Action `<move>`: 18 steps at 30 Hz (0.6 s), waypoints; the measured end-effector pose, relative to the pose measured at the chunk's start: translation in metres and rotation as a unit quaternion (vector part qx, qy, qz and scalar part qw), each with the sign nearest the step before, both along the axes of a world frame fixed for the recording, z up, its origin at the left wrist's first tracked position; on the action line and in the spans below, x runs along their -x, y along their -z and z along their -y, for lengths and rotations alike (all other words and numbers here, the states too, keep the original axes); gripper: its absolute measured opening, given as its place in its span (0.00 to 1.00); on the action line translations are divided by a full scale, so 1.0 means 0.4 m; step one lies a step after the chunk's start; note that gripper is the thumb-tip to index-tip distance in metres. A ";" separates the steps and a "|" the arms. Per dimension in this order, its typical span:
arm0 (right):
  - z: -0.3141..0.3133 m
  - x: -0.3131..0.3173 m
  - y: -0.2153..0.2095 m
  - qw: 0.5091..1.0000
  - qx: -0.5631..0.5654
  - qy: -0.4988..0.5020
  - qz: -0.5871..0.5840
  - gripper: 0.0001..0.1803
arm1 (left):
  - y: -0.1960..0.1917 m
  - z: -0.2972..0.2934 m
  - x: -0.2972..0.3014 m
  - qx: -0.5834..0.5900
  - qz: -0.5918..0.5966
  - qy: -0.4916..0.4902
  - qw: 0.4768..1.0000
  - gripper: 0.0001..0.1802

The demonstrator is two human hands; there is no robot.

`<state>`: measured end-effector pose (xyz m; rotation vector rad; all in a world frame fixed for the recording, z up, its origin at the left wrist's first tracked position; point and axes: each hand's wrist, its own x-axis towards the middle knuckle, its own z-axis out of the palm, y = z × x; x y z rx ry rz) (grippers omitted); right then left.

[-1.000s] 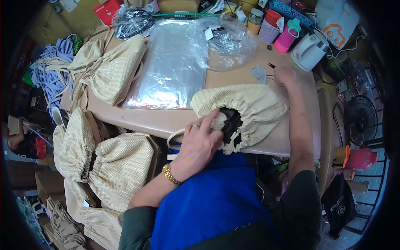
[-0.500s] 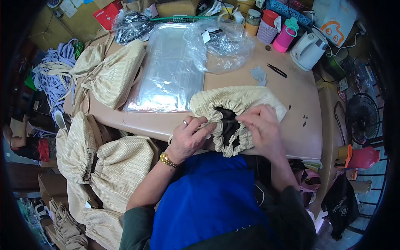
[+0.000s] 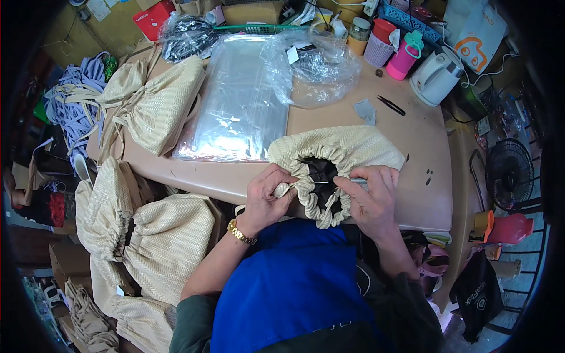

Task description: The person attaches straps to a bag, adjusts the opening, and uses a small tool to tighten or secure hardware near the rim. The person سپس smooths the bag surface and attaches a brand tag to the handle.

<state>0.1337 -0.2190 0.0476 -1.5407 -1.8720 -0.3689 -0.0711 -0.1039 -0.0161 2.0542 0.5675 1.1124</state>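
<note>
A cream woven drawstring bag [image 3: 365, 141] lies at the table's front edge, its gathered mouth toward me and its black lining [image 3: 321, 172] showing. My right hand [image 3: 375, 199] is closed round a slim tool [image 3: 356, 180] with a pale handle. The thin metal shaft [image 3: 322, 182] crosses the bag's mouth toward the left rim; its exact kind and its tip are not clear. At that left rim my left hand [image 3: 268, 197] pinches a cream strap end [image 3: 282, 189] beside the gathers. A gold watch is on my left wrist.
Clear plastic sleeves [image 3: 232, 100] lie stacked behind the bag, beside a crumpled clear bag [image 3: 321, 73]. A black pen-like tool [image 3: 391, 106] and a grey scrap [image 3: 365, 110] lie to the right. More woven bags [image 3: 170, 226] are piled at left. A white kettle [image 3: 436, 76] stands at the far right.
A slim tool now shows in my right hand, its shaft spanning the bag's mouth. My left hand has drawn slightly left, pinching the strap end at the rim.
</note>
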 end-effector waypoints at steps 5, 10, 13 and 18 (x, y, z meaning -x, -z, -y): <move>-0.005 0.001 -0.004 1.000 0.004 0.002 0.013 0.23 | 0.006 -0.001 0.003 0.004 0.005 0.000 1.000 0.10; -0.006 0.008 -0.011 0.999 0.009 0.002 0.034 0.23 | 0.005 0.000 0.003 0.002 0.002 -0.003 1.000 0.10; -0.006 0.022 -0.014 0.998 0.025 0.011 0.049 0.23 | 0.000 -0.001 0.000 0.000 -0.004 -0.004 1.000 0.10; -0.025 0.009 -0.013 0.996 0.070 -0.051 -0.005 0.22 | 0.015 -0.008 0.003 0.021 0.005 0.001 1.000 0.11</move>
